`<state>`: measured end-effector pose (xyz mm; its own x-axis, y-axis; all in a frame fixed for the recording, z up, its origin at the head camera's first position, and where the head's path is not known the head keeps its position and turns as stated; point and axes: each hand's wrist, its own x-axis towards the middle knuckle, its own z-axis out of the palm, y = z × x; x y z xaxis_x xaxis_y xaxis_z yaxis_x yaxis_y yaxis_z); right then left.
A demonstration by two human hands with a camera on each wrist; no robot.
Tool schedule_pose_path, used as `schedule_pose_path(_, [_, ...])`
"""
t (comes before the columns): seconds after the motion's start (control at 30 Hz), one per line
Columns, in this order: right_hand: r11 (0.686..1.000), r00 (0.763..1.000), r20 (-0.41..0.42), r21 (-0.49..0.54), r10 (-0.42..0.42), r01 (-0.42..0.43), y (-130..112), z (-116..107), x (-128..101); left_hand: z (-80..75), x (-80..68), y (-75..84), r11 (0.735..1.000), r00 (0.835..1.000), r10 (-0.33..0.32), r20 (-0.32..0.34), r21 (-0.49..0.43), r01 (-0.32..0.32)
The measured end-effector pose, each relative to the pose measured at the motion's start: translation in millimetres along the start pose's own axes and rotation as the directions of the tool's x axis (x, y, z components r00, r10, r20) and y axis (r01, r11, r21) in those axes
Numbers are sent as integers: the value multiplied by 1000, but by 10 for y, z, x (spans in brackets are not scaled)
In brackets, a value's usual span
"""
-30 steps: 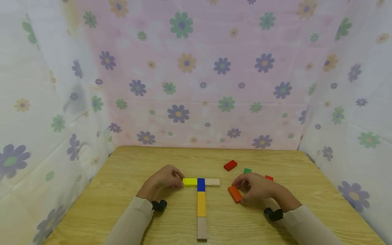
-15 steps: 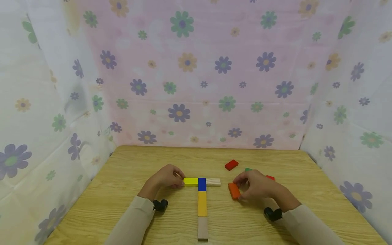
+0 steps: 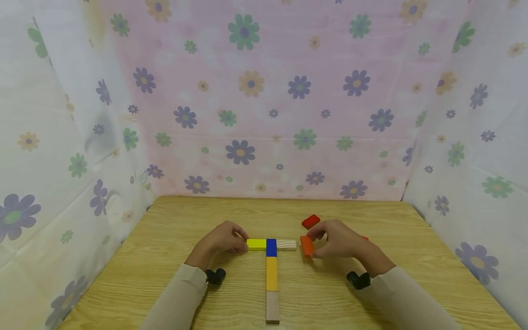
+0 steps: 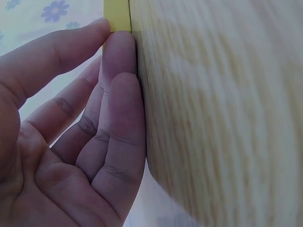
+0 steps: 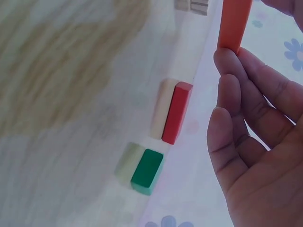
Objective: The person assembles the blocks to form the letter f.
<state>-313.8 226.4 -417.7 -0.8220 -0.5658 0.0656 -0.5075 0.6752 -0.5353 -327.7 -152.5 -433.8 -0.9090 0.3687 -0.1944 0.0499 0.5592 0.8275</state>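
Observation:
In the head view, several wooden blocks lie end to end in a T. My left hand [image 3: 224, 237] has its fingertips on the outer end of the yellow block [image 3: 256, 244], pinching it; the left wrist view shows thumb and fingers at the yellow block [image 4: 117, 14]. To its right are a blue block [image 3: 271, 247] and a pale wood-grain block [image 3: 286, 244]. An amber block [image 3: 272, 273] and a tan block [image 3: 272, 307] run toward me. My right hand [image 3: 342, 240] holds an orange block [image 3: 306, 246] between thumb and fingers, just right of the pale block.
A red block [image 3: 311, 222] lies farther back on the table [image 3: 185, 215]. Another red block [image 3: 365, 238] is mostly behind my right hand. The right wrist view shows a green block [image 5: 147, 170] near a red block [image 5: 178, 112]. A flowered curtain [image 3: 264, 101] surrounds the table.
My right hand has moved left and slightly away from me with the orange block, turning it more upright in view. The left hand stays at the yellow block.

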Motion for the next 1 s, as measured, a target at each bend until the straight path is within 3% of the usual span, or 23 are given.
schedule_pose_path(1.0, [999, 999, -26, 9, 36, -36, -285, -59, 510, 10, 12, -13, 1000, 1000, 5, -7, 2, -5])
